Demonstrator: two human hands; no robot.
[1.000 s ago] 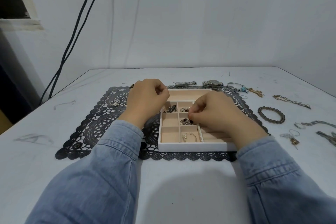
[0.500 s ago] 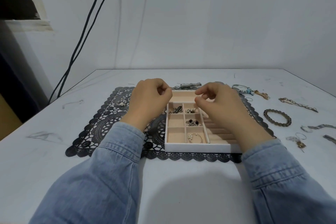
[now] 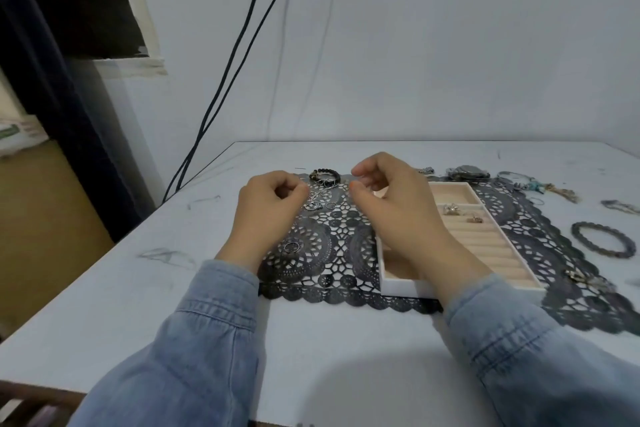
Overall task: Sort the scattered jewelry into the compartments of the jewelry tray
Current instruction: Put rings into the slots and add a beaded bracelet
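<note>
The white jewelry tray (image 3: pixel 398 284) with beige lining lies on a black lace mat (image 3: pixel 332 253); two rings (image 3: pixel 450 209) sit in its ridged ring section. My right hand (image 3: pixel 391 208) hovers over the tray's left part and the mat, with fingers loosely curled, thumb and forefinger apart, and nothing in them. My left hand (image 3: pixel 270 208) is curled into a fist above the mat's left side, with nothing visible in it. Between the hands lie several small rings (image 3: pixel 320 199) and a dark bead bracelet (image 3: pixel 325 175). A single ring (image 3: pixel 292 247) rests nearer on the mat.
On the white table to the right lie a watch (image 3: pixel 467 172), a dark beaded bracelet (image 3: pixel 599 243), chains and charms (image 3: pixel 561 191) and a small earring (image 3: pixel 576 276). Black cables (image 3: pixel 221 94) hang down the wall at the back left. The table's left edge drops off near my left arm.
My right hand has lifted out of the tray's small compartments and moved left over the mat, its fingers spreading. The view has swung left. My left hand stays curled.
</note>
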